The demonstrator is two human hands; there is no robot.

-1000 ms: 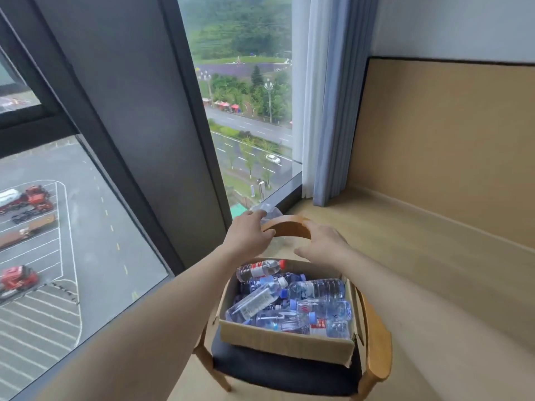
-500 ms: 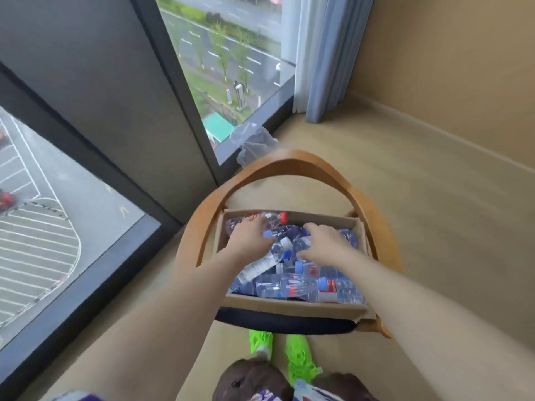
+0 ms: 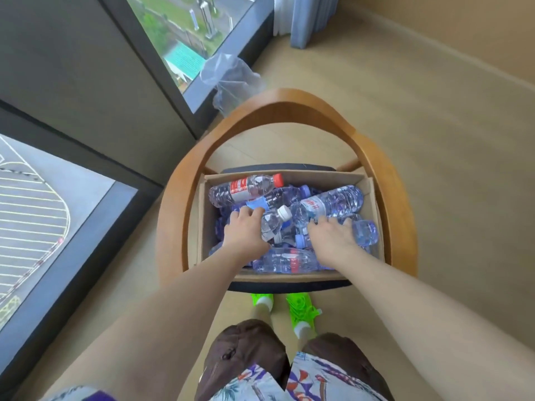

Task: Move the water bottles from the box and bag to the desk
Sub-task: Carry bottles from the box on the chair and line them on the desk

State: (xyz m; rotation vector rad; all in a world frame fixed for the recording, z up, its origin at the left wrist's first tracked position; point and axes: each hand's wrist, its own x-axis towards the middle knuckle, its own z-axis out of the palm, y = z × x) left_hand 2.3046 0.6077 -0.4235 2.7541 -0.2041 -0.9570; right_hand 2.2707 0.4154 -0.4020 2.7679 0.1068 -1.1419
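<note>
Both hands are down in the cardboard box (image 3: 372,189) on the wooden chair (image 3: 292,101). The left hand (image 3: 244,231) and right hand (image 3: 331,237) lie on the water bottles (image 3: 330,202), fingers bent; I cannot tell if they grip.

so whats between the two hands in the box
In the head view, a clear bottle with a white cap lies between the left hand and right hand, atop other bottles in the cardboard box.

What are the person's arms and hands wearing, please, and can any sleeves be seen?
The left hand and right hand are bare: no gloves, rings, watch or wristbands show. Both forearms are uncovered too. A patterned pale fabric with a purple patch shows at the bottom left, possibly a short sleeve.
</note>
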